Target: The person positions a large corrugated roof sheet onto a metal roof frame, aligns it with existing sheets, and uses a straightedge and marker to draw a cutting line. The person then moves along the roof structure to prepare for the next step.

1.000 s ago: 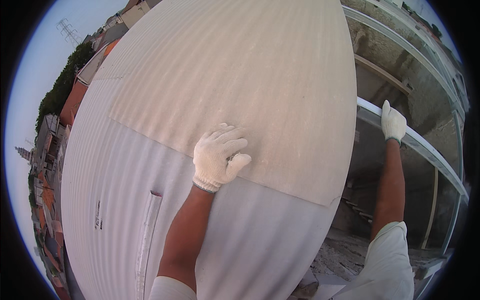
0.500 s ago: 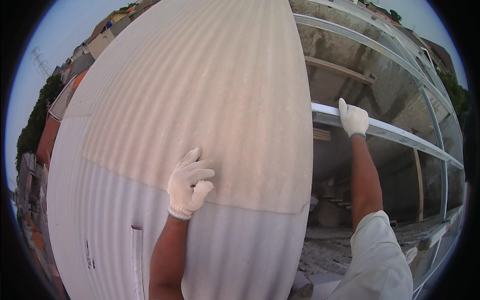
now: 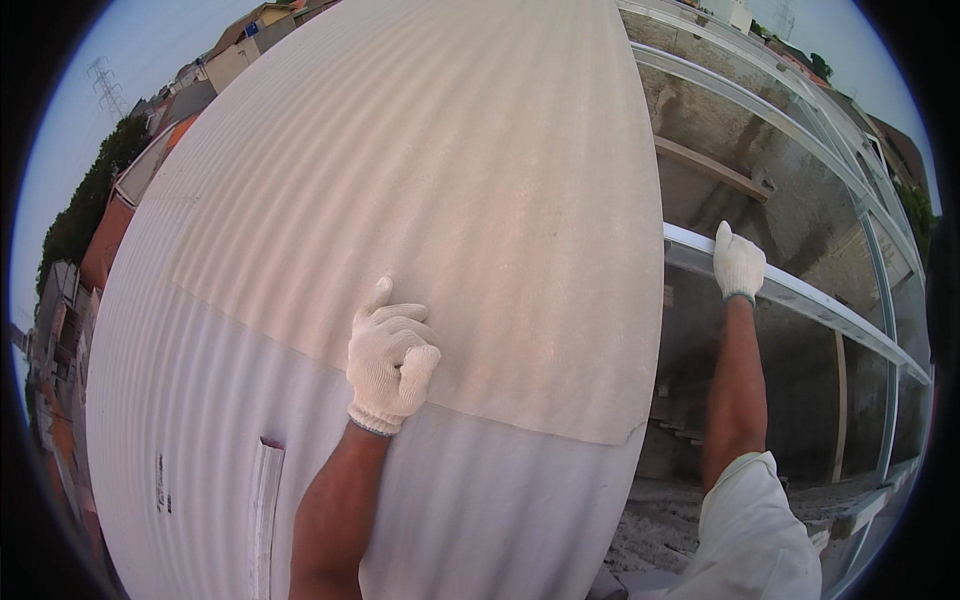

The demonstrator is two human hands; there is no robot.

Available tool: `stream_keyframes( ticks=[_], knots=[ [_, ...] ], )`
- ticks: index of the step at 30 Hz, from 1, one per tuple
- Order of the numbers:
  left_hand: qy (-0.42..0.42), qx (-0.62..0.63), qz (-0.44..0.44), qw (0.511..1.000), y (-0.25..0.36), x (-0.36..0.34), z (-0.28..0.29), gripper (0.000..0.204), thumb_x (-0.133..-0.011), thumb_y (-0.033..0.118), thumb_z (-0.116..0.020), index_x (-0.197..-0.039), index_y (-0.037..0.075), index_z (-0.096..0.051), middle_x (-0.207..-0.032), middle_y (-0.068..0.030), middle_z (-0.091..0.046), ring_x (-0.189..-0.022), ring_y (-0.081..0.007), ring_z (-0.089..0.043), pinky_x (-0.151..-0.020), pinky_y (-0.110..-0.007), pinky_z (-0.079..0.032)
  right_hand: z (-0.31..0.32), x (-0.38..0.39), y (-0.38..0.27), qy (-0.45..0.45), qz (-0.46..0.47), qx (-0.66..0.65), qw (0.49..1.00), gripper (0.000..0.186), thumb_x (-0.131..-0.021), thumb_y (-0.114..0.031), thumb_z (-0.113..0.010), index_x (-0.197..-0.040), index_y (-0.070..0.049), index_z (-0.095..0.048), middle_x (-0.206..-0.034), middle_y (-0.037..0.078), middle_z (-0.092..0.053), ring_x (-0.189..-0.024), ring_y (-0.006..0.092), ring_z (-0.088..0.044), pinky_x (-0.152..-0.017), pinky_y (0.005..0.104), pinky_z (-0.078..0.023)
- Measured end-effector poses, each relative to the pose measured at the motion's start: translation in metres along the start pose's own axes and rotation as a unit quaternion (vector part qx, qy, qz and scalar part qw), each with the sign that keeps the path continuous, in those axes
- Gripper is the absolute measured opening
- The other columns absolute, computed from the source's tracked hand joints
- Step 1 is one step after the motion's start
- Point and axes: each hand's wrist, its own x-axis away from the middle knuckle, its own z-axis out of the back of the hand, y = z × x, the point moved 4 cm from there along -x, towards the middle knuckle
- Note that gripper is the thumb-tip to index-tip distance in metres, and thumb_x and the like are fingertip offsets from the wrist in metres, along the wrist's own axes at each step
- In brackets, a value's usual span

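My left hand (image 3: 390, 360), in a white knitted glove, rests near the overlapping edge of a cream corrugated roofing sheet (image 3: 500, 260). Its index finger points forward along the ridges, while the other fingers are bent and spread apart, holding nothing. Beneath that edge lies a paler, bluish-white corrugated sheet (image 3: 480, 500). To the right, my gloved right hand (image 3: 740, 262) is wrapped over a silver metal roof beam (image 3: 830, 318) beyond the sheets' side edge, thumb lying along the top. The undersides of the fingers on the beam are hidden.
A narrow metal strip (image 3: 266, 510) lies on the lower sheet, left of my forearm. Right of the sheets, the open metal frame (image 3: 880, 270) spans a drop to a dim space with concrete walls and a wooden plank (image 3: 715, 165). Neighbouring rooftops (image 3: 110, 240) stand at far left.
The view has shifted, so the sheets' right edge and the beam sit farther right. My left hand's other fingers have curled more, leaving the index finger extended. My right hand keeps its grip on the beam.
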Motion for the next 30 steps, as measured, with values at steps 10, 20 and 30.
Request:
stream_keyframes(
  ticks=[10, 20, 30],
  knots=[
    [-0.103, -0.108, -0.027, 0.988, 0.020, -0.012, -0.004, 0.035, -0.098, 0.046, -0.087, -0.105, 0.011, -0.087, -0.120, -0.0099, -0.085, -0.126, -0.0376, -0.080, -0.138, -0.068, -0.046, 0.000, -0.002, 0.000, -0.037, 0.031, 0.032, 0.998, 0.078, -0.129, -0.056, -0.038, -0.103, -0.007, -0.094, -0.104, 0.026, -0.089, -0.104, 0.0504, -0.085, -0.101, 0.0635, -0.063],
    [-0.218, -0.214, -0.028, 0.952, 0.055, -0.010, -0.053, 0.070, -0.098, 0.072, -0.082, -0.128, 0.009, -0.086, -0.138, -0.0105, -0.083, -0.136, -0.0404, -0.072, -0.130, -0.065, -0.050, 0.004, -0.005, -0.001, -0.060, 0.001, -0.026, 0.998, 0.089, -0.126, -0.075, -0.034, -0.118, -0.013, -0.097, -0.112, 0.025, -0.089, -0.111, 0.0503, -0.085, -0.104, 0.0604, -0.064],
    [-0.131, -0.048, -0.066, 0.988, 0.060, -0.012, -0.066, 0.037, -0.091, 0.049, -0.090, -0.094, 0.012, -0.088, -0.117, -0.0063, -0.091, -0.132, -0.0406, -0.079, -0.130, -0.061, -0.050, 0.001, -0.009, 0.003, -0.098, -0.035, -0.045, 0.994, 0.092, -0.122, -0.083, -0.033, -0.126, -0.015, -0.095, -0.123, 0.025, -0.089, -0.121, 0.0512, -0.083, -0.109, 0.0595, -0.062]
  ],
)
